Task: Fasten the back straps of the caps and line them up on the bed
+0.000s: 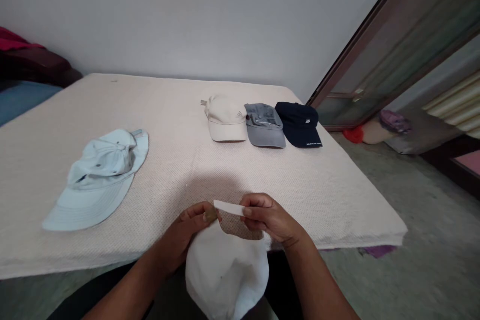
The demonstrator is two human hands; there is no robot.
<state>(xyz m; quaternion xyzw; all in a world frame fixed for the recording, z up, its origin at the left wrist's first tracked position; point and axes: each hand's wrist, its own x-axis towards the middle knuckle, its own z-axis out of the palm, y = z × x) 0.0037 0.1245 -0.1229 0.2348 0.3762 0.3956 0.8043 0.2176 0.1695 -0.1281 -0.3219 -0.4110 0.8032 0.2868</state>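
A white baseball cap (227, 272) is held over the near edge of the bed, its back opening and strap toward the far side. My left hand (191, 227) pinches the left end of the back strap, near what looks like a brownish buckle. The fingers of my right hand (268, 217) are closed on the right part of the white strap (228, 207), which spans the opening. A pale blue cap (101, 177) lies to the left, brim toward me. Farther back sit a cream cap (227, 119), a grey cap (265, 125) and a navy cap (299, 124) in a row.
The caps lie on a bed with a cream textured cover (168, 105), against a pale wall (180, 15). Dark red and blue fabric (33, 62) is heaped at the far left. A glazed door frame (360, 45) and grey floor (375, 180) are on the right.
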